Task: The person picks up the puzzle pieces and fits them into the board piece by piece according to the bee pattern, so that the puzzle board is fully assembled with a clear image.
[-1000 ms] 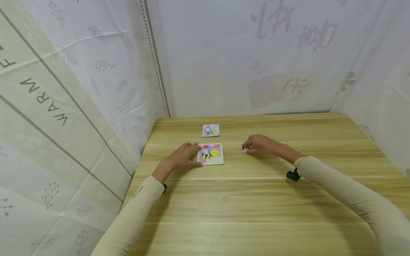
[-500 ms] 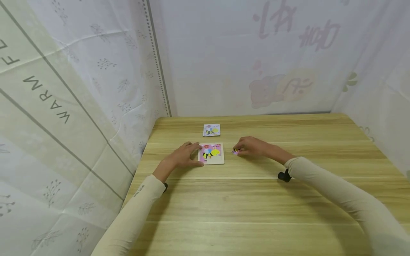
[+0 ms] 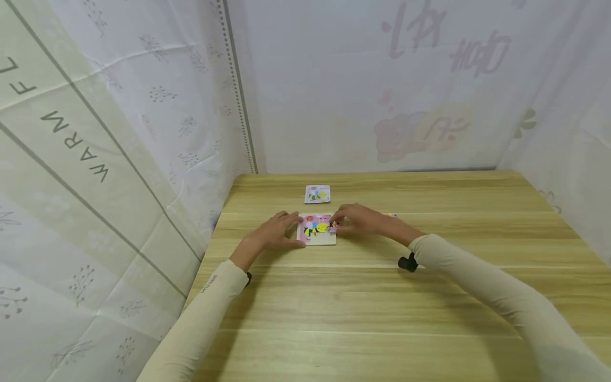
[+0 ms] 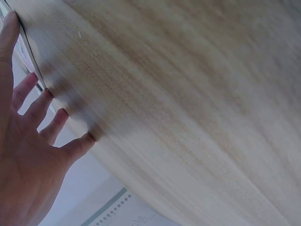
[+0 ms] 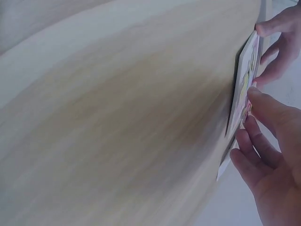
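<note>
A small square jigsaw board (image 3: 323,241) with a pale wooden frame lies on the table. Its picture shows a yellow and black bee on pink, and bare wood shows at its lower right. My left hand (image 3: 274,233) rests at the board's left side, thumb at the near corner and forefinger at the far one, the fingers spread. At the board's right edge my right hand (image 3: 361,219) pinches a pink and black puzzle piece (image 3: 334,226) between thumb and fingers. The right wrist view shows this piece (image 5: 246,111) close over the board, partly hidden by the fingertips.
Behind the board lies a picture card (image 3: 317,194) with the same bee. A colourful scrap (image 3: 393,215), perhaps another piece, shows beyond the right wrist, mostly hidden. White printed curtains (image 3: 315,95) hang behind the wooden table (image 3: 334,302) and at its sides.
My right hand has moved left with the puzzle piece, from the table right of the board to the board's right edge. My left hand has stayed at the board.
</note>
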Available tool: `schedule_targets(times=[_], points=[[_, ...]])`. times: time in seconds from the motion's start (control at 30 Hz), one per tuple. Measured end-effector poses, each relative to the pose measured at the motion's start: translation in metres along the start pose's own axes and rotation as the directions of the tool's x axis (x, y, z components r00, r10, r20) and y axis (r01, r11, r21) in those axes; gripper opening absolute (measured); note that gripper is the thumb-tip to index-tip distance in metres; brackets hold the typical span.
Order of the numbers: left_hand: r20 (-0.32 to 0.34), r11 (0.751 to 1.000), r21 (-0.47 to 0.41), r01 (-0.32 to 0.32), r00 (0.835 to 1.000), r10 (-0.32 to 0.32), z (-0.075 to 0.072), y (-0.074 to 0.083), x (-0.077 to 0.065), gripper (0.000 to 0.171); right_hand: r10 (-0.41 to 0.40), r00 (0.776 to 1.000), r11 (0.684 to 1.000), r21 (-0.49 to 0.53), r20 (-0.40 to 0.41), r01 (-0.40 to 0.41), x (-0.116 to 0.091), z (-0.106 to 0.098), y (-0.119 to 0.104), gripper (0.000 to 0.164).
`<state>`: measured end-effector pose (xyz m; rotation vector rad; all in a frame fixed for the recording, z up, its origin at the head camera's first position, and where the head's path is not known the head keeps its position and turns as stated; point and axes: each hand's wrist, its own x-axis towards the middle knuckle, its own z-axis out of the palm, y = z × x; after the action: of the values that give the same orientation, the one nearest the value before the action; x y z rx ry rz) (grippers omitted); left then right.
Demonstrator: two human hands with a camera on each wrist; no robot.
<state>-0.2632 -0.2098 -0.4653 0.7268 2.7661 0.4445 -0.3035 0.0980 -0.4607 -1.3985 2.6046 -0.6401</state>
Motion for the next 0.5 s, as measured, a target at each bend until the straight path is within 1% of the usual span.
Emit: schedule_targets(times=[0.1,0.27,0.33,0.5], points=[[-0.006,1.000,-0.002,0.000,1.000,0.000,0.000,0.000,0.000,0.082,-0.031,1.000,1.000,0.000,-0.002,0.031,0.007,0.002,-0.004,0.025],[-0.009,1.000,0.002,-0.003,1.000,0.003,-0.001,0.000,0.001,0.082,-0.098,0.995,0.995,-0.029,0.012,0.098,0.017,0.008,-0.009,0.027],[-0.007,1.000,-0.001,-0.004,1.000,0.004,-0.002,0.000,0.001,0.082,-0.121,0.993,0.992,-0.023,0.016,0.121,0.021,0.012,-0.011,0.026],[-0.006,1.000,-0.008,-0.004,1.000,0.004,-0.001,0.000,-0.001,0.081,-0.128,0.992,0.992,0.014,0.019,0.128,0.027,0.021,-0.016,0.021]])
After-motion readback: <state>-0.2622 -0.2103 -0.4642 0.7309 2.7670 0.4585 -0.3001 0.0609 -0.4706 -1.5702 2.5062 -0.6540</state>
